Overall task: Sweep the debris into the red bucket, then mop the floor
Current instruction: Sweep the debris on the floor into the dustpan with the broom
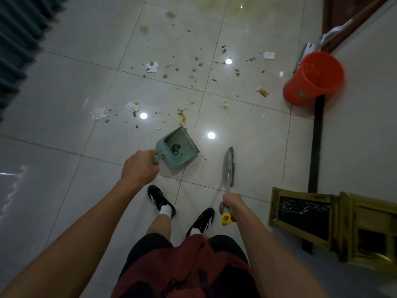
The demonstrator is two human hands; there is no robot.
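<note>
My left hand (139,166) is clamped on the stub handle of the pale green plastic dustpan (178,147); my right hand (233,208) is wrapped round the yellow-capped broom (229,166). Both feel light and stiff. The crumb-and-paper debris (182,82) lies at twelve o'clock, and the red plastic bucket (313,78) at two.

Blue-grey pleated curtain (15,46) hangs along the left edge, well apart from everything else; gold-framed stand (335,224) with a dark marbled panel sits lower right, tilted in the wide-angle view; black vertical strip (317,147) runs up the pale wall (365,117) just behind it; dark brown door (341,16) top right, its lower edge meeting the wall; round ceiling-light reflections (211,135) dot the glossy surface; black-and-white sneakers (160,200) with white socks, dark shorts (148,246) and a maroon shirt (182,272) fill the bottom centre.
</note>
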